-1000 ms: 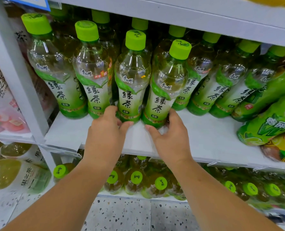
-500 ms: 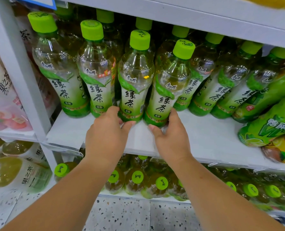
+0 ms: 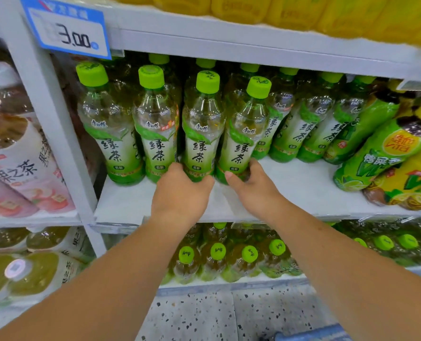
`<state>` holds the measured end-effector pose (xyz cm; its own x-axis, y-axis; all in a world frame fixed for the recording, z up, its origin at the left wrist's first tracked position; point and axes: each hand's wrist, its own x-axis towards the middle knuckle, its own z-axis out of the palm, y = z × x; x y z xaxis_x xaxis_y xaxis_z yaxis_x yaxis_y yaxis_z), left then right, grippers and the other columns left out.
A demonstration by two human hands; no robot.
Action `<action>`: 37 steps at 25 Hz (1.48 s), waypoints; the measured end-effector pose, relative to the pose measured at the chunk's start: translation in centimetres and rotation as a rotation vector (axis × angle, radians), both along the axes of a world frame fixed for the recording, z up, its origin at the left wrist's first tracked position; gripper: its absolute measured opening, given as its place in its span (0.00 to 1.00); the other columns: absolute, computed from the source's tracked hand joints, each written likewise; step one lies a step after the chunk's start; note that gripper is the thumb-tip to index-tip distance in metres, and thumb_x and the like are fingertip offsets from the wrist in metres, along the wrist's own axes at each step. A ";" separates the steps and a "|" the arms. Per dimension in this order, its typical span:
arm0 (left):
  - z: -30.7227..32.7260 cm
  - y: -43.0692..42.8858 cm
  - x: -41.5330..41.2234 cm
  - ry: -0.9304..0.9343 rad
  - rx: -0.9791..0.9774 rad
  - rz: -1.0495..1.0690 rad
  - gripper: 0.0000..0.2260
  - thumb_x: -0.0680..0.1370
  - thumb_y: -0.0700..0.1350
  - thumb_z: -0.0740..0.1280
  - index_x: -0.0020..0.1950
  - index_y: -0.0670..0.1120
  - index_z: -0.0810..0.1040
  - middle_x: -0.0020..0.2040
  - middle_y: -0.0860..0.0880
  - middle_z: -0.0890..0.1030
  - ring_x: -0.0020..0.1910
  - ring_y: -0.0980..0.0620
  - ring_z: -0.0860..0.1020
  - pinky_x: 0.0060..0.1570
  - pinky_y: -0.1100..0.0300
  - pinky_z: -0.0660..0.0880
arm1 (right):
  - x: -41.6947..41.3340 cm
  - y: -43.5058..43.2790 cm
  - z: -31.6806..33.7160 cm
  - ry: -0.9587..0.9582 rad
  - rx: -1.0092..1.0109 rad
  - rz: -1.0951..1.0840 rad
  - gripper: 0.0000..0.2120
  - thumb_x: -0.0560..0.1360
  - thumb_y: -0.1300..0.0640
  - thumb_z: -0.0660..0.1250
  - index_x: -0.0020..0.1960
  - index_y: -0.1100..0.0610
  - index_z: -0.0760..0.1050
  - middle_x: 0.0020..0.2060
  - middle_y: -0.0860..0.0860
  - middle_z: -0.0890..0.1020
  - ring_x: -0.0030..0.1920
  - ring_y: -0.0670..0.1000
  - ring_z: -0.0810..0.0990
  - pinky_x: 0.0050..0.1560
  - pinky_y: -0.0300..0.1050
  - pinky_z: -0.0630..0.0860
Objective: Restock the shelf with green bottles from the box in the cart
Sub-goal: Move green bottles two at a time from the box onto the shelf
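Nearest the camera, two bare forearms reach up to the middle shelf [image 3: 290, 190]. The left hand [image 3: 179, 193] has its grip curled around the base of the third green bottle [image 3: 200, 134] in the front row, thumb at one side and fingers hidden behind it. The right hand [image 3: 251, 185] is closed the same way on the base of the fourth bottle [image 3: 243, 139], thumb at the front. Both bottles stand on the shelf board, the fourth leaning slightly left against its neighbour.

The step looks like seating these two in line with the front row. To do it well, push low at the bases and keep them flat on the board, since a shove higher up could tip the tall bottles into the ones behind. Square the leaning one upright before letting go, and turn the labels forward like the two bottles [image 3: 130, 134] to the left.

The shelf board is smooth and white, with bare room in front of the row and to the right, so more bottles would fit. Further right lie green and yellow bottles [image 3: 389, 153] of another drink on their sides. A price tag [image 3: 69, 33] hangs on the shelf edge above. Below, another shelf holds green-capped bottles [image 3: 229, 257], and the floor [image 3: 204, 316] is speckled. The box and cart cannot be made out, apart from a blue edge at the bottom.
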<state>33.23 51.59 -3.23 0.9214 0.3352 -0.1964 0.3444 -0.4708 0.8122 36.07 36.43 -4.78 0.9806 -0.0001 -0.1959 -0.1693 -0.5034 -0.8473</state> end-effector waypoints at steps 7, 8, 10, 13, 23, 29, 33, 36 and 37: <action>3.1 2.4 -2.1 0.254 -0.451 -0.062 0.17 0.77 0.62 0.63 0.58 0.52 0.71 0.56 0.49 0.77 0.57 0.46 0.75 0.63 0.46 0.70 | -4.2 0.4 3.5 0.193 0.140 -0.174 0.25 0.81 0.40 0.58 0.74 0.50 0.66 0.64 0.44 0.72 0.61 0.46 0.71 0.61 0.45 0.66; 3.6 2.6 -2.7 0.260 -0.454 -0.081 0.16 0.77 0.62 0.62 0.56 0.52 0.71 0.56 0.49 0.77 0.57 0.46 0.75 0.64 0.45 0.70 | -4.7 0.3 3.8 0.195 0.137 -0.188 0.25 0.81 0.41 0.59 0.74 0.50 0.67 0.67 0.46 0.73 0.63 0.48 0.73 0.62 0.46 0.67; 4.5 3.1 -4.4 0.256 -0.419 -0.133 0.18 0.77 0.64 0.60 0.58 0.53 0.70 0.60 0.49 0.77 0.59 0.46 0.75 0.65 0.46 0.69 | -6.3 0.3 5.0 0.194 0.126 -0.230 0.24 0.81 0.42 0.60 0.73 0.50 0.68 0.67 0.49 0.75 0.65 0.52 0.74 0.64 0.48 0.69; 6.8 3.8 -7.7 0.250 -0.331 -0.186 0.18 0.79 0.63 0.60 0.62 0.52 0.71 0.60 0.52 0.76 0.57 0.50 0.75 0.60 0.50 0.70 | -9.9 -0.1 7.4 0.210 0.099 -0.245 0.23 0.81 0.42 0.60 0.73 0.50 0.68 0.64 0.47 0.75 0.64 0.51 0.75 0.66 0.49 0.70; 16.6 0.0 -19.8 0.303 -0.235 -0.378 0.25 0.81 0.60 0.60 0.74 0.48 0.68 0.63 0.52 0.76 0.54 0.54 0.73 0.55 0.55 0.67 | -27.9 -5.9 17.6 0.338 0.033 -0.362 0.25 0.82 0.44 0.59 0.76 0.52 0.65 0.71 0.49 0.71 0.63 0.48 0.72 0.59 0.45 0.68; 20.2 -8.4 -26.9 0.345 -0.184 -0.578 0.25 0.81 0.61 0.59 0.74 0.49 0.68 0.71 0.51 0.72 0.62 0.52 0.72 0.57 0.56 0.66 | -37.8 -13.0 20.5 0.329 0.068 -0.499 0.25 0.83 0.45 0.59 0.77 0.53 0.65 0.72 0.50 0.71 0.65 0.48 0.72 0.61 0.41 0.65; 21.1 -15.8 -31.7 0.402 -0.177 -0.661 0.24 0.82 0.60 0.58 0.73 0.48 0.69 0.72 0.50 0.71 0.67 0.50 0.71 0.60 0.55 0.67 | -43.5 -19.2 21.4 0.322 0.093 -0.569 0.24 0.83 0.44 0.58 0.76 0.53 0.66 0.70 0.48 0.71 0.70 0.49 0.70 0.61 0.40 0.64; 21.1 -22.5 -35.4 0.423 -0.213 -0.654 0.18 0.82 0.59 0.59 0.67 0.50 0.72 0.64 0.52 0.74 0.57 0.53 0.74 0.55 0.55 0.67 | -47.0 -25.4 21.4 0.319 0.139 -0.593 0.26 0.82 0.42 0.59 0.76 0.53 0.65 0.73 0.50 0.71 0.71 0.50 0.70 0.65 0.42 0.65; 21.2 -24.8 -36.5 0.432 -0.236 -0.634 0.16 0.82 0.58 0.59 0.65 0.51 0.72 0.61 0.53 0.73 0.54 0.54 0.73 0.54 0.55 0.67 | -47.9 -27.7 21.3 0.320 0.149 -0.592 0.27 0.82 0.43 0.59 0.77 0.54 0.64 0.74 0.50 0.70 0.72 0.50 0.69 0.66 0.42 0.65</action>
<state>-3.25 26.76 17.96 0.7489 -0.3212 -0.5797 0.3759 -0.5145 0.7707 -11.87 8.77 16.54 0.7175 -0.4687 -0.5153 -0.6334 -0.1313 -0.7626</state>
